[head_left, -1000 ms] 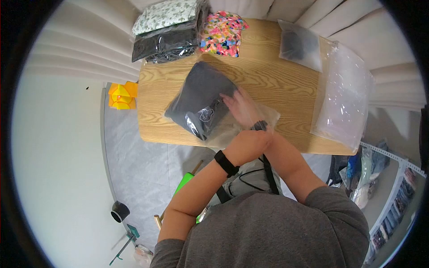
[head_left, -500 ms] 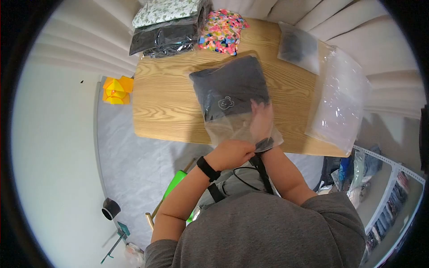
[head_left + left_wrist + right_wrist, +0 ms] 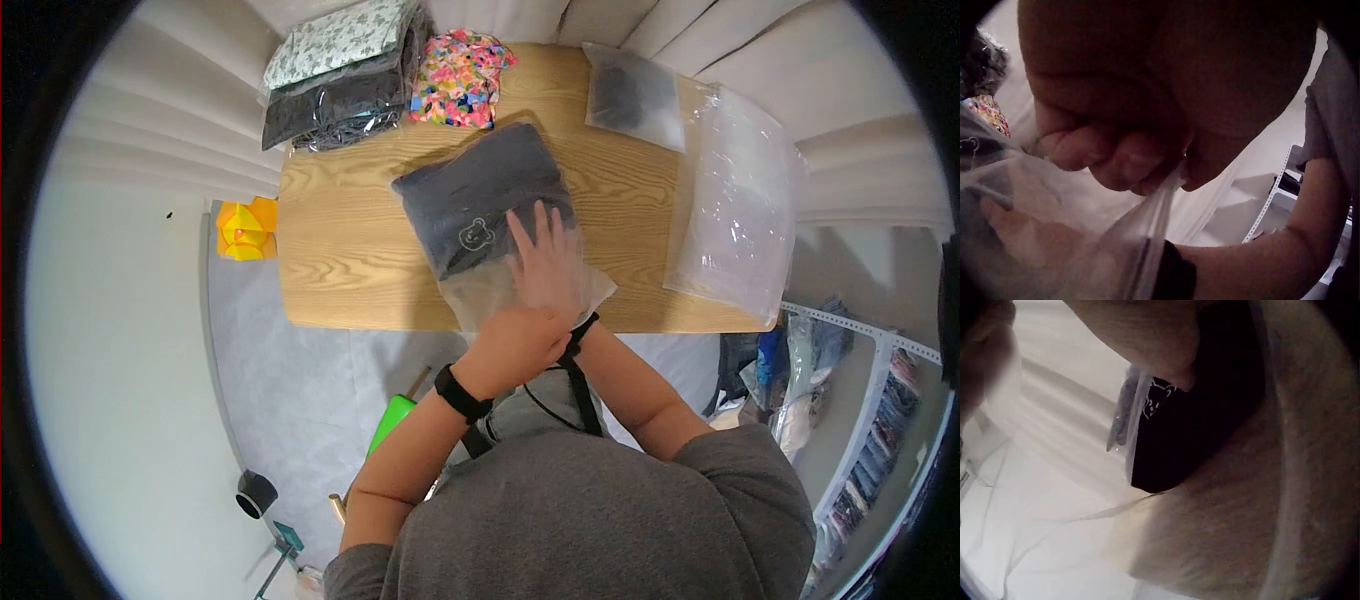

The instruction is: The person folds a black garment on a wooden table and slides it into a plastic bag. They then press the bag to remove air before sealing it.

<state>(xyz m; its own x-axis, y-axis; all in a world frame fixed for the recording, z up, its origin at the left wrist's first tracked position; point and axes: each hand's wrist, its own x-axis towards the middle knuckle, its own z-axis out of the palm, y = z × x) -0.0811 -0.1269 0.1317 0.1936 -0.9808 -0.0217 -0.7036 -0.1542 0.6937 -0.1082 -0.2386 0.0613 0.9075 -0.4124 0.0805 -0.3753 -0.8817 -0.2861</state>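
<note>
A folded dark grey garment point(image 3: 480, 180) with a white bear outline lies inside a frosted plastic bag point(image 3: 470, 298) on the wooden table. My right hand point(image 3: 548, 262) is inside the bag's mouth, its fingers spread and straight over the garment near the bear. With curled fingers, my left hand point(image 3: 518, 345) pinches the edge of the bag's mouth, just above the right wrist. That pinched strip of plastic point(image 3: 1159, 231) runs down from the left thumb and fingers in the left wrist view. The right wrist view shows the dark garment point(image 3: 1204, 431) past the hand.
Bagged folded clothes point(image 3: 340, 100) are stacked at the table's back left, beside a colourful floral cloth point(image 3: 460, 80). A frosted bag with a dark item point(image 3: 630, 98) and a pile of clear bags point(image 3: 735, 200) lie on the right. A shelf point(image 3: 875, 400) with clothes stands beyond.
The bagged garment has turned and shifted right on the table. My right hand's fingers have spread out over it inside the bag. My left hand has moved left along the bag's mouth.
</note>
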